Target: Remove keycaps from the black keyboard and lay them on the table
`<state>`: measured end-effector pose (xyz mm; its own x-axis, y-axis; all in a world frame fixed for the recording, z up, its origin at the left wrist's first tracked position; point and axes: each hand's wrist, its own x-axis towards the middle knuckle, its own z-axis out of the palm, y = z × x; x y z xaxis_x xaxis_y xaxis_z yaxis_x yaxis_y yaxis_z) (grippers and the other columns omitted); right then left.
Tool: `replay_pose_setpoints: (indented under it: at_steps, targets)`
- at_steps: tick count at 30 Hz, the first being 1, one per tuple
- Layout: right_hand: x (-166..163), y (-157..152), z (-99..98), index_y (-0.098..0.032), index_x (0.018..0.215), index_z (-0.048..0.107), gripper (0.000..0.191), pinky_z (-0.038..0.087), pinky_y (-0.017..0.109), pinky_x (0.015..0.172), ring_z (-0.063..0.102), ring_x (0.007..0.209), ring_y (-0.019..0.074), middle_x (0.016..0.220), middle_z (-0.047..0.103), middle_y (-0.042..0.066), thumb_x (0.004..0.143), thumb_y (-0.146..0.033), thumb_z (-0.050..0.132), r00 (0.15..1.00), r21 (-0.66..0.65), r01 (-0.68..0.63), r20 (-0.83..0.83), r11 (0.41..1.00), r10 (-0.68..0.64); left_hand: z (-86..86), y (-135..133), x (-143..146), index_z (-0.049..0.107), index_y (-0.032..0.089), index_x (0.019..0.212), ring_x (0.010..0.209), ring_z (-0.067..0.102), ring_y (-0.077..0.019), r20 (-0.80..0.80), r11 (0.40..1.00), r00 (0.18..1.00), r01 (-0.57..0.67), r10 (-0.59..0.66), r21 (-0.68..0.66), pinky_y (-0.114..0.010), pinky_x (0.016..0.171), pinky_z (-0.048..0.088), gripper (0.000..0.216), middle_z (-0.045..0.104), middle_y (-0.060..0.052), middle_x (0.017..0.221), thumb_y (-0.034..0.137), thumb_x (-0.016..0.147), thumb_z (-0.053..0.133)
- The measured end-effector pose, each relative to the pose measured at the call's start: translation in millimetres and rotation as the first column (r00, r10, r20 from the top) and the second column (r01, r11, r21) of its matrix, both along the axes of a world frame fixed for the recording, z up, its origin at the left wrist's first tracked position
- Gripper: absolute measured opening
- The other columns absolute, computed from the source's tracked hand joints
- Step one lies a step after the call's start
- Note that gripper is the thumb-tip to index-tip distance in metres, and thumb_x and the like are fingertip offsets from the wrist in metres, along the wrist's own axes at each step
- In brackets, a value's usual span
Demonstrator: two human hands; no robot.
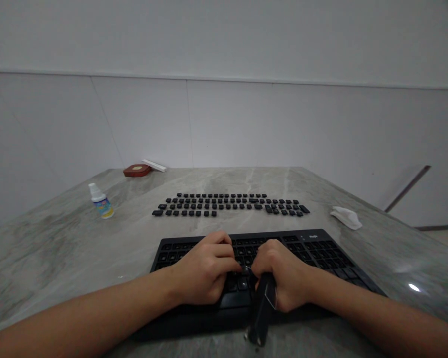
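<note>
two bare hands meet over the middle of a black keyboard (321,251) that lies at the near edge of the grey marbled worktop (59,248). the left hand (205,271) rests on the keys with its fingers curled inward, its grip clenched around nothing that can be made out, the fingertips pressing down beside the spot being worked on. the right hand (287,278) has its grip clenched around a dark, slim tool (263,313), whose handle sticks out toward the viewer past the front edge of the keyboard while its tip sits between the two hands, down at a key; the tip itself is hidden by the fingers.

farther back on the worktop, well apart from the keyboard, loose black keycaps (229,205) are laid out in tidy rows. most sockets on the keyboard look bare, though a few caps near the hands seem to remain. judging from that, the step in hand is prying off one of the last caps at the centre. the next move would call for a steady lever with the tool while the left hand holds the board flat, then a light pinch to carry the freed cap to the rows.

a small white bottle (100,201) stands at the left, a crumpled white cloth (346,218) lies at the right, and a reddish flat object (137,170) sits at the far edge.
</note>
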<state>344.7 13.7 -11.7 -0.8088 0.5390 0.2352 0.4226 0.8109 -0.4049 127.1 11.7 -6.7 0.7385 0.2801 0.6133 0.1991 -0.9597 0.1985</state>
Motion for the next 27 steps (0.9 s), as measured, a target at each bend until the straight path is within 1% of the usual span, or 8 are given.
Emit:
replay_pose_setpoints:
  at_steps: [3, 6, 9, 12, 15, 20, 23, 27]
  targets:
    - [-3, -5, 4.1, -0.020, 0.045, 0.028, 0.024, 0.019, 0.024, 0.043, 0.020, 0.041, 0.0068, 0.042, 0.022, -0.008, 0.053, -0.018, 0.051, 0.993, -0.117, 0.100, -0.052, 0.988, -0.107, -1.4, 1, -1, 0.070, 0.010, 0.090, 0.075, 0.053, -0.0194, 0.010, 0.999, 0.999, -0.040, 0.040, -0.014, -0.039, 0.076, 0.051, 0.032, 0.065, -0.008, 0.076, -0.001, 0.076, 0.043]
    - [-5, -6, 9.5, -0.019, 0.044, 0.030, 0.023, 0.018, 0.022, 0.042, 0.020, 0.043, 0.0063, 0.044, 0.020, -0.008, 0.056, -0.016, 0.050, 0.982, -0.265, 0.143, -0.083, 0.954, -0.171, -3.0, 1, -2, 0.072, 0.012, 0.094, 0.083, 0.053, -0.0224, -0.023, 0.994, 0.995, -0.094, 0.093, -0.056, -0.038, 0.074, 0.051, 0.037, 0.065, -0.010, 0.084, -0.002, 0.073, 0.044]
    - [-4, -4, 14.5, -0.019, 0.044, 0.031, 0.023, 0.017, 0.021, 0.041, 0.023, 0.046, 0.0064, 0.046, 0.023, -0.008, 0.057, -0.016, 0.050, 0.967, -0.446, 0.174, -0.090, 0.878, -0.238, -3.3, 1, -2, 0.073, 0.013, 0.090, 0.085, 0.052, -0.0228, -0.050, 0.991, 0.994, -0.099, 0.095, -0.090, -0.037, 0.072, 0.050, 0.037, 0.064, -0.010, 0.087, -0.003, 0.072, 0.044]
    - [-4, -2, 15.6, -0.019, 0.045, 0.030, 0.023, 0.015, 0.021, 0.041, 0.023, 0.047, 0.0060, 0.047, 0.026, -0.008, 0.057, -0.015, 0.049, 0.945, -0.567, 0.191, -0.115, 0.801, -0.307, -2.0, 1, -2, 0.072, 0.012, 0.082, 0.084, 0.051, -0.0223, -0.046, 0.991, 0.995, -0.089, 0.085, -0.098, -0.036, 0.071, 0.050, 0.033, 0.063, -0.011, 0.088, -0.003, 0.074, 0.044]
    - [-4, -2, 12.4, -0.019, 0.046, 0.030, 0.023, 0.015, 0.021, 0.040, 0.022, 0.046, 0.0059, 0.046, 0.027, -0.008, 0.058, -0.015, 0.049, 0.929, -0.602, 0.189, -0.145, 0.776, -0.339, -0.6, 1, -2, 0.072, 0.012, 0.083, 0.085, 0.051, -0.0227, -0.052, 0.991, 0.995, -0.086, 0.081, -0.107, -0.036, 0.071, 0.049, 0.033, 0.062, -0.011, 0.088, -0.003, 0.074, 0.044]
    - [-5, -4, 8.1, -0.019, 0.045, 0.033, 0.024, 0.015, 0.022, 0.043, 0.024, 0.048, 0.0063, 0.048, 0.027, -0.006, 0.061, -0.020, 0.051, 0.927, -0.575, 0.176, -0.177, 0.799, -0.332, -0.2, 0, -3, 0.072, 0.012, 0.084, 0.087, 0.053, -0.0232, -0.101, 0.987, 0.992, -0.093, 0.080, -0.130, -0.038, 0.074, 0.051, 0.034, 0.062, -0.012, 0.092, -0.003, 0.072, 0.045]
    - [-8, -6, 8.9, -0.019, 0.043, 0.034, 0.026, 0.015, 0.022, 0.043, 0.024, 0.048, 0.0066, 0.048, 0.026, -0.006, 0.062, -0.023, 0.052, 0.920, -0.541, 0.208, -0.176, 0.815, -0.351, -0.3, 0, -3, 0.071, 0.011, 0.085, 0.088, 0.054, -0.0229, -0.096, 0.990, 0.994, -0.069, 0.057, -0.126, -0.037, 0.076, 0.051, 0.032, 0.062, -0.012, 0.094, -0.003, 0.072, 0.045]
    - [-12, -8, 9.8, -0.019, 0.043, 0.029, 0.026, 0.014, 0.022, 0.043, 0.022, 0.048, 0.0067, 0.048, 0.024, -0.005, 0.059, -0.020, 0.049, 0.890, -0.543, 0.281, -0.161, 0.791, -0.427, -0.9, 0, -3, 0.068, 0.010, 0.083, 0.082, 0.053, -0.0206, -0.044, 0.993, 0.997, -0.066, 0.062, -0.097, -0.035, 0.073, 0.050, 0.030, 0.062, -0.012, 0.090, -0.004, 0.074, 0.043]
